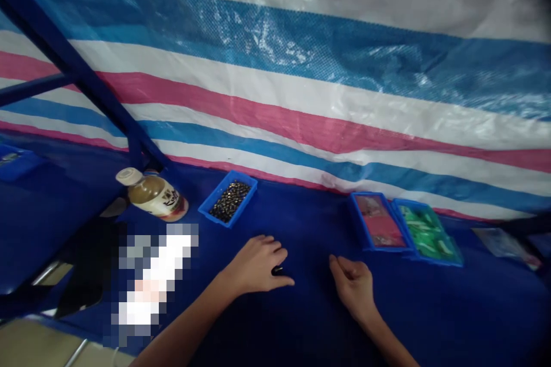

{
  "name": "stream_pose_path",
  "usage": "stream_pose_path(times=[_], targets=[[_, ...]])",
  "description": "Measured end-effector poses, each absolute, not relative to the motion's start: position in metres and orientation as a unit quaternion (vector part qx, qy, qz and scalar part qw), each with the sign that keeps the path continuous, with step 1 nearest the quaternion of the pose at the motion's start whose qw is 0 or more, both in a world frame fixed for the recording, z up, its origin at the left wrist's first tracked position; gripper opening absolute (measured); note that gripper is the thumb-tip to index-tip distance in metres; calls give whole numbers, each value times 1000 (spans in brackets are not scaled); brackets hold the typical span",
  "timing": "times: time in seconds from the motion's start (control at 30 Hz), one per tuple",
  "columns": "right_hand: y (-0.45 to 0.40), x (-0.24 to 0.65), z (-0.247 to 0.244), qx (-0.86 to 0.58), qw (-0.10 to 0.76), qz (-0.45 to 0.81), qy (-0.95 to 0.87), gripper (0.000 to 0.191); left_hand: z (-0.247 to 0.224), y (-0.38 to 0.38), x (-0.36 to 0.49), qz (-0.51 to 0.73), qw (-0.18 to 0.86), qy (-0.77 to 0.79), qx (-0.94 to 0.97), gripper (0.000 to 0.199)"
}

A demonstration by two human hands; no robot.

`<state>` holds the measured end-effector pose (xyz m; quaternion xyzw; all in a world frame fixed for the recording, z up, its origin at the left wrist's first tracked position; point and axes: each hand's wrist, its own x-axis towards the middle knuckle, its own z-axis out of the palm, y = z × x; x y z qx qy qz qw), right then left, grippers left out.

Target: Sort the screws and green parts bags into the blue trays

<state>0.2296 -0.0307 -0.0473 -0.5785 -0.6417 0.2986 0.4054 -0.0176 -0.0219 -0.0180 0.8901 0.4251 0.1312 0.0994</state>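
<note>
The left hand rests half-curled, a small black piece at its fingertips, grip unclear; the right hand lies loosely open and empty on the blue-covered bench.

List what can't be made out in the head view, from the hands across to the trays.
Head view:
The small black object by the left hand: partly hidden by the fingers, shape unclear.
The dark pieces in the blue tray: too small to identify.
The contents of the green-filled tray: too blurred to identify.
The pixelated patch: hides whatever lies beneath it.
</note>
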Motion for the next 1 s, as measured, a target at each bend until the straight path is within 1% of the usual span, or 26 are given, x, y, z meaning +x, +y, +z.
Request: stream_pose_path(times=[0.13, 0.23, 0.3, 0.37, 0.47, 0.5, 0.57, 0.63, 0.7, 0.9, 1.0], targets=[[-27, 230, -46, -577, 403, 270, -657, 52, -32, -21, -12, 132, 49, 404, 904, 28], [-24, 232, -45, -571, 393, 273, -667, 52, -39, -19, -11, 164, 22, 396, 903, 29], [-23, 232, -43, -560, 384, 282, -678, 50, -40, -17, -11, 204, 21, 400, 893, 31], [-24, 230, -40, -543, 373, 294, -693, 41, -38, -18, -11, 249, 26, 406, 879, 34], [-31, 224, -33, -496, 350, 327, -724, 19, -32, -24, -7, 311, 9, 386, 868, 34], [-34, 222, -31, -474, 338, 344, -737, 18, -30, -27, -4, 326, -3, 371, 869, 35], [-41, 216, -27, -425, 304, 382, -762, 21, -26, -35, 3, 351, -27, 334, 874, 41], [-47, 211, -25, -382, 270, 417, -779, 28, -24, -41, 11, 370, -44, 302, 877, 49], [-49, 210, -25, -357, 246, 443, -785, 33, -23, -44, 15, 382, -52, 287, 877, 52], [-47, 215, -25, -340, 205, 503, -768, 24, -29, -41, 16, 366, -49, 260, 892, 52], [-46, 218, -27, -350, 204, 515, -755, 26, -32, -37, 13, 327, -24, 277, 903, 55]])
